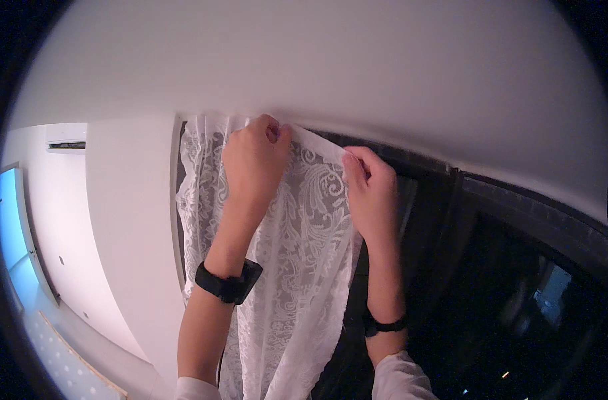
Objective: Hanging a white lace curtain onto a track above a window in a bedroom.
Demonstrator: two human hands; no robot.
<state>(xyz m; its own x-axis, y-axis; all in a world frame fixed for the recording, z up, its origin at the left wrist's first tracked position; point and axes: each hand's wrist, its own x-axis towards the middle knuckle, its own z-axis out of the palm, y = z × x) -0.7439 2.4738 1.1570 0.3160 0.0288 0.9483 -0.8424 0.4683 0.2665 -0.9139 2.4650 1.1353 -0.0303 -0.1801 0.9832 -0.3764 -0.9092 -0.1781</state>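
Note:
A white lace curtain (315, 193) with a scroll pattern hangs at the left part of a dark window, its top edge a plain white band (320, 143). My left hand (256, 157) is raised to the top of the window frame, fingers closed on the curtain's upper edge. Farther right, my right hand (372, 190) pinches the free corner of the same band between thumb and fingers. Between the two hands the band slopes down to the right. Left of my left hand, the curtain is gathered in folds against the frame. Black bands circle both wrists.
The dark window (504, 287) with reflections fills the right side, under a dark top frame (517, 193). The pale ceiling (357, 60) is close above. At the left are a white wall (127, 233), an air conditioner (66, 137), a blue-lit door (18, 227) and a dotted light-blue surface (67, 363).

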